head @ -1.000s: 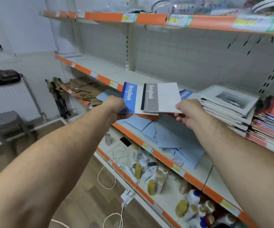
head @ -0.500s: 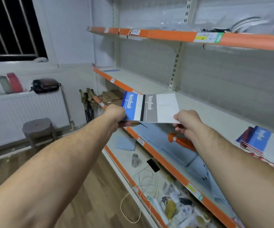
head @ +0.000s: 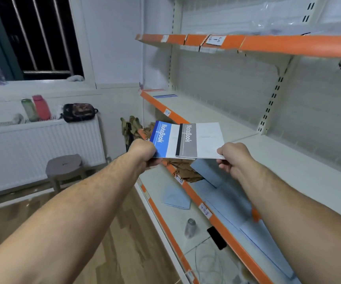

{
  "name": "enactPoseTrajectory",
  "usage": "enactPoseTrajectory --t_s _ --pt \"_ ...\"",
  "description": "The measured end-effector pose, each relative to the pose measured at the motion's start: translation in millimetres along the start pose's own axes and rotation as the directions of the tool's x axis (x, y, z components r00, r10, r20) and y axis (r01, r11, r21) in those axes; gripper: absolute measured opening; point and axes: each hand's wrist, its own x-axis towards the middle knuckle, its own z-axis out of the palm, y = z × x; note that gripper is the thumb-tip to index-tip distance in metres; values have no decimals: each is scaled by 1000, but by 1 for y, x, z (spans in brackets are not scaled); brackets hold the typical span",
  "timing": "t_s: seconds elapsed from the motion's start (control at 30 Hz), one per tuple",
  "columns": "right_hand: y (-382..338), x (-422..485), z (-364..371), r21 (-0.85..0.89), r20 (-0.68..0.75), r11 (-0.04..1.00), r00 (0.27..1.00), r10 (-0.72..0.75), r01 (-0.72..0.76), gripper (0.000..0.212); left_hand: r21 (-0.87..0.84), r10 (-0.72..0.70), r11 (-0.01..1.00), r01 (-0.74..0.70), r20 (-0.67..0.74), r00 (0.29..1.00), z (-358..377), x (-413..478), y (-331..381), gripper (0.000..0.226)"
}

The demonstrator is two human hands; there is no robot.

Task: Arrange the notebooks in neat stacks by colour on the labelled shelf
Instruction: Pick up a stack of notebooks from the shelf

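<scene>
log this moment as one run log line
phase: holding | left hand: grips blue notebook | right hand: grips grey notebook | layout: grey overlaps blue, both in air before shelf | placed: not yet

blue ntbk [head: 161,138]: "NoteBook" | grey ntbk [head: 188,140]: "NoteBook" | top shelf tag [head: 215,40]: "4-5"

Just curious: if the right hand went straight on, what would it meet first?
Likely the middle shelf, just beyond the grey notebook the right hand holds; depth is unclear.

Corner of blue notebook [head: 161,138] beneath left hand [head: 143,152]; grey notebook [head: 201,140] small print illegible
</scene>
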Motion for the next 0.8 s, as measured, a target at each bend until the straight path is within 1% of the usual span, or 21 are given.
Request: enactPoseTrajectory --t_s 0.23,0.47,0.67,0.8 --pt "-51 105 63 -22 73 1000 997 12 -11 17 -4 -6 1000 6 -82 997 -2 108 49 9" --pt "-76 189 133 0 108 1000 994 6 -6 16 -8 11 1000 -12 -113 994 -14 207 76 20" --pt "-97 252 195 -34 69 999 998 -3 6 20 10 1 1000 -1 -75 997 -28 315 95 16" --pt "-116 299 245 -19 -4 1000 1000 20 -20 14 49 13 999 -14 4 1000 -38 393 117 13"
